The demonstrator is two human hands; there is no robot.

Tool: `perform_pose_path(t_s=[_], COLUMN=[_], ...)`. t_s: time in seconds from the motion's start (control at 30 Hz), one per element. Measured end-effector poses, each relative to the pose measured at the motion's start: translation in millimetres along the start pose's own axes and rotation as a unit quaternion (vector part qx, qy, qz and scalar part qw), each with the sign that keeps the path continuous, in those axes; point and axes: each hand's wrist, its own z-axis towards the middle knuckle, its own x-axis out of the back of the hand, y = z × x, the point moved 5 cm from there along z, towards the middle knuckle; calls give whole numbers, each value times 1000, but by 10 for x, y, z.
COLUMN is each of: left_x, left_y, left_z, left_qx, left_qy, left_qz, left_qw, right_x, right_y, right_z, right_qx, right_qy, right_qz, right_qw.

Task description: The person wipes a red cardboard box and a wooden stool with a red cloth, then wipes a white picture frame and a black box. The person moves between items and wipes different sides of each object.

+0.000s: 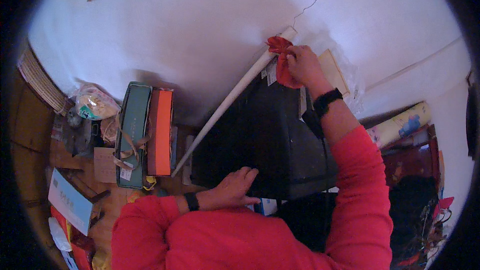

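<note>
A red cloth [287, 72] is pinched in the closed fingers of my right hand [303, 64]. Part of it bunches against the upper end of a long white pole [235, 95], which slants against the wall. Below that hand stands a large black box-like casing [250, 135] with pale labels near its top; its exact kind is unclear. Along its near left edge lies my left hand [233, 188], fingers stretched and nothing in them. Whether this hand presses on the casing or hovers just before it, I cannot tell.
To the left stand a green box [134, 130] with a ribbon handle and an orange-and-brown box [161, 132]. Plastic-bagged goods [95, 102] and a light blue card [70, 200] lie further left. A patterned roll [405, 124] and clear plastic sheeting [352, 80] are at right.
</note>
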Motion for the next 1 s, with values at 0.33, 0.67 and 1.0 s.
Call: perform_pose_path(t_s=[0.33, 0.67, 1.0], left_x=[-87, -125, -111], left_y=[99, 140, 120], left_z=[69, 17, 49], left_qx=[39, 11, 31], left_qy=[-32, 13, -1], left_qz=[81, 70, 56], left_qw=[995, 997, 998], right_x=[-579, -222, 646], right_y=[470, 112, -546], right_z=[144, -313, -2109], right_qx=[-119, -78, 15], right_qy=[-104, -152, -13], right_qz=[-11, -64, 101], right_qw=[987, 983, 995])
